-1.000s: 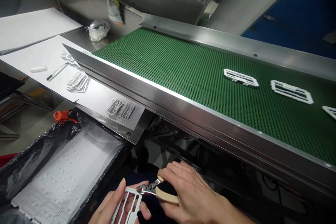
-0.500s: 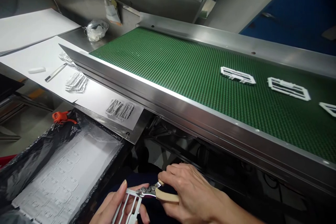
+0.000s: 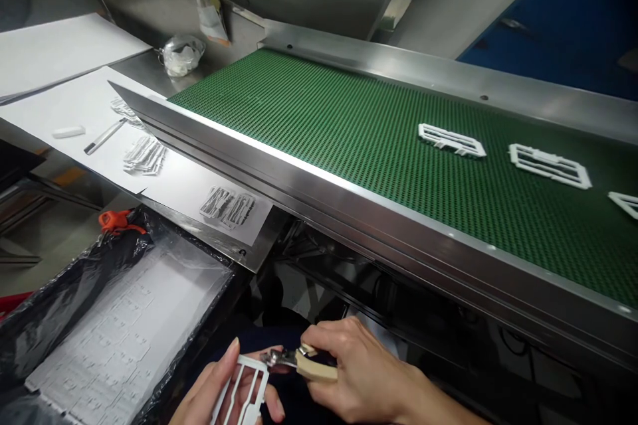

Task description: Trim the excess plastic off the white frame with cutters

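Note:
At the bottom of the view my left hand (image 3: 214, 392) holds a white plastic frame (image 3: 244, 388) upright by its lower part. My right hand (image 3: 359, 375) grips small cutters with beige handles (image 3: 312, 366); their metal jaws touch the frame's top right corner. Both hands are low, below the conveyor's steel side rail (image 3: 319, 192). On the green belt (image 3: 349, 119) lie more white frames: one (image 3: 451, 141), a second (image 3: 549, 166), and a third (image 3: 627, 203) cut off by the right edge.
A box lined with black plastic (image 3: 74, 292) holds flat rows of white parts at lower left. White paper sheets (image 3: 90, 106) carry small piles of trimmed pieces (image 3: 229, 206), a pen-like tool (image 3: 104, 136) and a white stick (image 3: 68, 131). An orange-handled tool (image 3: 117, 220) lies by the box.
The cutters' jaws have shifted slightly on the frame's top corner, and my right hand has dropped a little. The frames on the belt have barely moved.

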The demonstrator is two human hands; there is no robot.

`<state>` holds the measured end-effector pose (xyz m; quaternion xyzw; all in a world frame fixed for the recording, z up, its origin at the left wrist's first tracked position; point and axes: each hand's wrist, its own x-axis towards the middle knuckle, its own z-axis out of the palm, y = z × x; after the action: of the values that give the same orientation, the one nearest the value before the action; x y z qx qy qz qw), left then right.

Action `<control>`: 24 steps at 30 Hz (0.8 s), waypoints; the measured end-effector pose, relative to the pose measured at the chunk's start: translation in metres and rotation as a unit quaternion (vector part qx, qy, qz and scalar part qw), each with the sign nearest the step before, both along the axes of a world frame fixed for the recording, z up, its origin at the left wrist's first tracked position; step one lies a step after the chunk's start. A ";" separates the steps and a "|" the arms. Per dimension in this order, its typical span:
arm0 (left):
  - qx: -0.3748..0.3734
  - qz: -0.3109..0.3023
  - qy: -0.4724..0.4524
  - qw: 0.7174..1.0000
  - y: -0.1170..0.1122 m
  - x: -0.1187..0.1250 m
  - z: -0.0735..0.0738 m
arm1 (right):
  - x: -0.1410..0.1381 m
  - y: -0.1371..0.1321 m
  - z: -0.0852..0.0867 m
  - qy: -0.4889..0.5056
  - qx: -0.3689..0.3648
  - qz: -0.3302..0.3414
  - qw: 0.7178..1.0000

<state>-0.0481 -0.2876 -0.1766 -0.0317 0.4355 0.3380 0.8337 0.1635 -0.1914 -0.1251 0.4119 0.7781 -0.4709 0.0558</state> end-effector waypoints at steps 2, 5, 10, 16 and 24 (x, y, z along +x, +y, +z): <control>-0.006 0.016 -0.003 1.000 0.001 0.001 -0.002 | -0.001 0.002 -0.001 0.004 -0.056 -0.061 0.997; -0.021 0.057 -0.025 0.998 0.002 0.002 -0.008 | -0.003 0.004 0.001 -0.017 -0.106 -0.142 0.984; -0.026 0.056 -0.103 0.993 0.006 0.001 -0.015 | -0.013 0.001 0.006 0.003 -0.159 -0.219 0.963; -0.025 0.034 -0.088 0.995 0.021 0.007 -0.002 | -0.045 -0.006 0.001 0.127 -0.174 -0.249 0.944; -0.027 0.040 0.059 0.997 0.031 0.020 0.015 | -0.049 0.006 -0.003 0.179 -0.152 -0.236 0.943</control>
<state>-0.0277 -0.2569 -0.1617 -0.0518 0.4914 0.3603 0.7912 0.1146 -0.1857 -0.1277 0.4797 0.5745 -0.6493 -0.1351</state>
